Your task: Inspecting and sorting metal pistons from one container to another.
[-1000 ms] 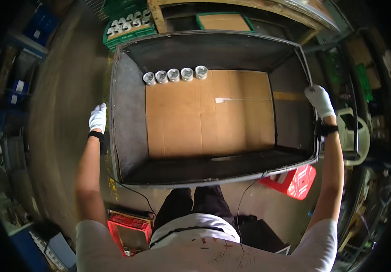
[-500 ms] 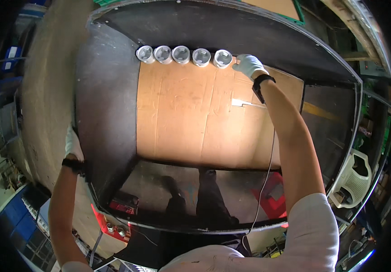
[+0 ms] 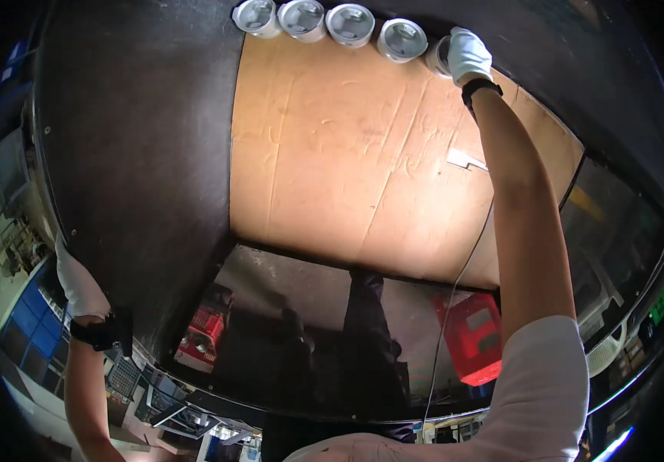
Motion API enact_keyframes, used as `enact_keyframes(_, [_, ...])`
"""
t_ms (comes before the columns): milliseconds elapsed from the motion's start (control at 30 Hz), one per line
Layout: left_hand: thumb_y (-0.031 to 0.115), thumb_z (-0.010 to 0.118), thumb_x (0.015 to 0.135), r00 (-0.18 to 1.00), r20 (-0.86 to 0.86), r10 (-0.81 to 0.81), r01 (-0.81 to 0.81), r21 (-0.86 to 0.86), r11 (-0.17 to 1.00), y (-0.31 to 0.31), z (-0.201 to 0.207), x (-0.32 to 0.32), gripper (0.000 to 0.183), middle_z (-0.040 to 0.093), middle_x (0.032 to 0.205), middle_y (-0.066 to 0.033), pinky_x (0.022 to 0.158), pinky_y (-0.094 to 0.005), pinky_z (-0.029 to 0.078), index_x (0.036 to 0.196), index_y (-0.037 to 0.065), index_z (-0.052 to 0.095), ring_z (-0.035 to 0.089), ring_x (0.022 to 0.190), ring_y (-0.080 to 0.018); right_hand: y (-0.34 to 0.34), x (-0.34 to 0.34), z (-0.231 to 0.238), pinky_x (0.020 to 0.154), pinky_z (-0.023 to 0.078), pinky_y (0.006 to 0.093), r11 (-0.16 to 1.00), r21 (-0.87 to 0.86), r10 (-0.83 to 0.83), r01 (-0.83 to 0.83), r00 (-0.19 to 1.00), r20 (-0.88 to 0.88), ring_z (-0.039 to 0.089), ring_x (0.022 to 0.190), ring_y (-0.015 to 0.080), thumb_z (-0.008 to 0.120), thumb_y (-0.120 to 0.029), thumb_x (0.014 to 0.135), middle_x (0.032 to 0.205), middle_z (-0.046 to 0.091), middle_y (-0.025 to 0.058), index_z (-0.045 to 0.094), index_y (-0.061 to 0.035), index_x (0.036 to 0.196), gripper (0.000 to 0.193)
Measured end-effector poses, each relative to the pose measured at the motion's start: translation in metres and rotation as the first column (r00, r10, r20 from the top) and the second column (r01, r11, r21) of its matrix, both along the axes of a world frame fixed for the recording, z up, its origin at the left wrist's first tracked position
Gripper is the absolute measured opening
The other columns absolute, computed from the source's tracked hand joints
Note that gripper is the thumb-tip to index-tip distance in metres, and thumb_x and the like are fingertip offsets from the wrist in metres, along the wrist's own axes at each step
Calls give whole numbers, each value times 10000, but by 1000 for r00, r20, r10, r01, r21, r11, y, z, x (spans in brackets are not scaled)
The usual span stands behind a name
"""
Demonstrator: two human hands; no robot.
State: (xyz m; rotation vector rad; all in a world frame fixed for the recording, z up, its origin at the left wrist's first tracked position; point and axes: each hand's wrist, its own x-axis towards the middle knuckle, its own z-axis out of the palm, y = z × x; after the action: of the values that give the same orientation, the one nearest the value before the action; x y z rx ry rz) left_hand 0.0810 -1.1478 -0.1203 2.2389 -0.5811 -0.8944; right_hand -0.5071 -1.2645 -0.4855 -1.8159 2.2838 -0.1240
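Note:
Several round, pale cups with clear lids, such as the middle one [image 3: 350,25], stand in a row along the far edge of a cardboard sheet [image 3: 332,146]. The sheet lies inside a large black box. At the right end of the row, my gloved right hand [image 3: 471,55] is closed around the last lidded cup [image 3: 440,58] and covers much of it. My left hand [image 3: 79,286], also in a white glove, holds the outer edge of the box's left wall [image 3: 132,146]; its fingertips are partly hidden.
A white L-shaped piece [image 3: 467,159] lies on the cardboard by my right forearm. A thin cable [image 3: 455,285] runs down toward me. Red crates [image 3: 471,339] and dark legs show at the near side. A pale plastic chair [image 3: 608,350] stands outside at right.
My right hand has gone from beside the row's last cup to grasping it. The view has moved closer over the box. My left hand stays at the left wall's edge.

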Motion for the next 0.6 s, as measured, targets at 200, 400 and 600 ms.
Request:
enact_keyframes(200, [406, 414, 993, 991, -57, 122, -125, -45, 991, 0, 3, 0, 525, 595, 1278, -68, 950, -335, 442, 1336, 30, 543, 580, 1099, -231, 47, 28, 43, 713, 551, 430, 926, 87, 369, -367, 929, -11, 676, 812, 371, 596, -96, 820, 881, 676, 207, 651, -47, 898, 108])
enact_keyframes(400, [417, 408, 996, 979, -89, 184, -187, -20, 982, 2, 5, 9, 541, 568, 1315, -70, 961, -347, 441, 1370, 39, 508, 568, 1119, -242, 26, 102, 59, 671, 551, 429, 892, 169, 390, -419, 902, 184, 686, 748, 349, 573, -116, 845, 814, 681, 215, 664, -16, 890, 142])
enact_keyframes(600, [442, 395, 995, 994, -59, 95, -98, -48, 994, -8, 1, -7, 563, 527, 1367, -77, 1024, -357, 396, 1390, 52, 486, 528, 1179, -244, -10, 119, 17, 740, 519, 374, 829, 344, 394, -441, 897, 200, 671, 874, 311, 593, -275, 876, 913, 700, 163, 695, -67, 861, 232])
